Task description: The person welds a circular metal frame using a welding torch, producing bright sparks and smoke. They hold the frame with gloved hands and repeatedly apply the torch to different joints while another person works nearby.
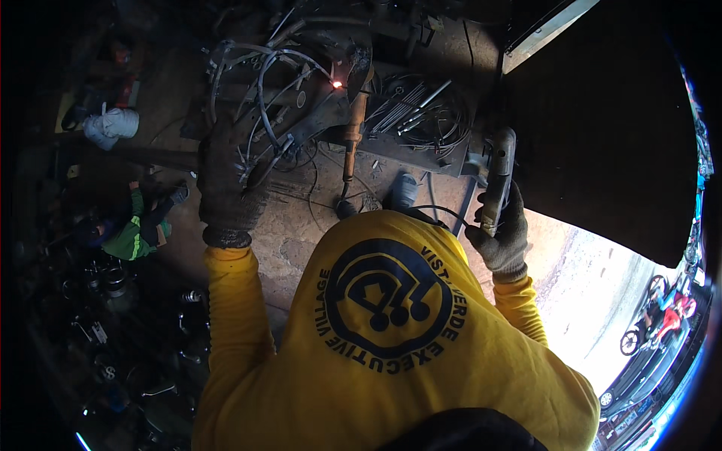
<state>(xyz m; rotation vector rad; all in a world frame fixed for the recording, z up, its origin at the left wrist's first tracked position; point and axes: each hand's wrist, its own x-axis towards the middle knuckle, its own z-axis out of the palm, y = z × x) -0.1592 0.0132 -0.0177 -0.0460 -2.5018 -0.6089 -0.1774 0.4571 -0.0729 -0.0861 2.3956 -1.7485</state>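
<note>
My left hand [233, 184], in a dark work glove, closes around the near left end of a frame of bent metal tubes [265, 90]; its fingers are partly lost in shadow. A small spot on the frame's right side glows red-orange. In my right hand [505, 237], also gloved, is a long grey power tool [499, 169] that looks like an angle grinder, held upright beside the bench's right end. A black cable [451, 213] runs left from near it. Between the hands, an orange-brown handled tool [353, 135] with a lead lies across the bench's near edge.
Metal rods [402, 105] and coiled wire [451, 135] lie on the dark workbench [421, 152]. At left are a pale cloth-like bundle [111, 126], a person in green [128, 239] and dark metal parts [113, 278]. A large dark panel [602, 143] stands right; beyond it, a street with a motorcycle [647, 323].
</note>
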